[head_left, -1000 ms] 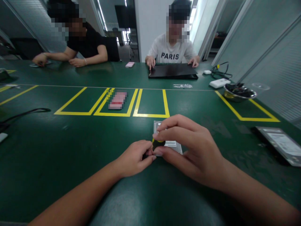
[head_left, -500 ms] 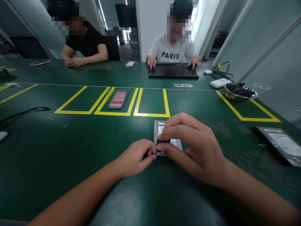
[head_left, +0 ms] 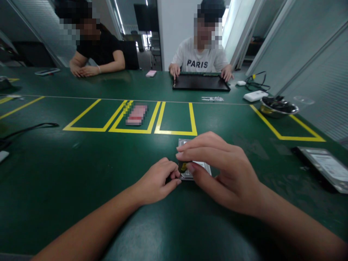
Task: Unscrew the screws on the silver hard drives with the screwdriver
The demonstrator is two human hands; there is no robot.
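A hard drive (head_left: 202,167) with a white label lies on the green table in front of me, partly covered by my right hand (head_left: 221,168). That hand grips a stubby black screwdriver (head_left: 182,166) with a yellow mark, thumb on one side and fingers on the other. The screwdriver stands over the drive's near left corner; its tip is hidden. My left hand (head_left: 160,181) rests at the drive's left edge, its fingers curled and closed against that corner, close beside the screwdriver.
A second, larger drive (head_left: 326,166) lies at right. Behind it stand a metal bowl (head_left: 278,107) of dark parts and a white box (head_left: 255,95). Yellow tape rectangles mark the table; a pink phone-like object (head_left: 137,115) lies in one. Across, a co-worker handles a black panel (head_left: 201,82); another person sits left.
My right fingers have shifted round the screwdriver, its yellow mark now showing, and have opened out slightly. My left hand stays at the drive. The co-worker's hand moved a little at the black panel.
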